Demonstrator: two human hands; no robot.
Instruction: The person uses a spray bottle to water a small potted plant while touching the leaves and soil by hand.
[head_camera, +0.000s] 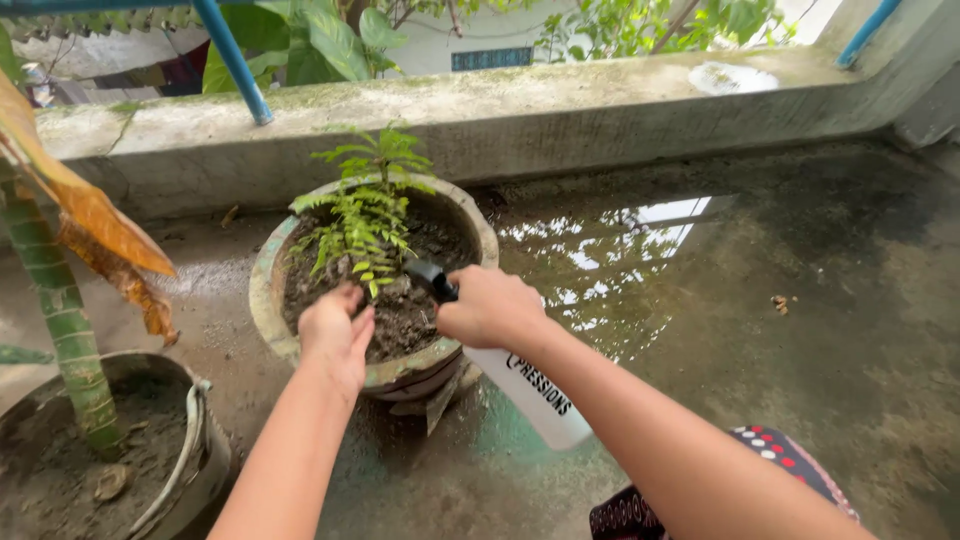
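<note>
Outdoors, wet concrete floor (800, 330) holds a puddle (600, 260) by the parapet (560, 110).

Your right hand (492, 308) covered the trigger and neck of the white plastic spray bottle with the black nozzle (540, 395), so you could not tell how the fingers sat on it. Your left hand (337, 335) hid the soil beneath it in the round weathered clay pot (268, 290); whether its fingertips touched the soil was unclear. The second grey pot with the green banded stem (205, 450) was cut off by the lower left edge.
</note>
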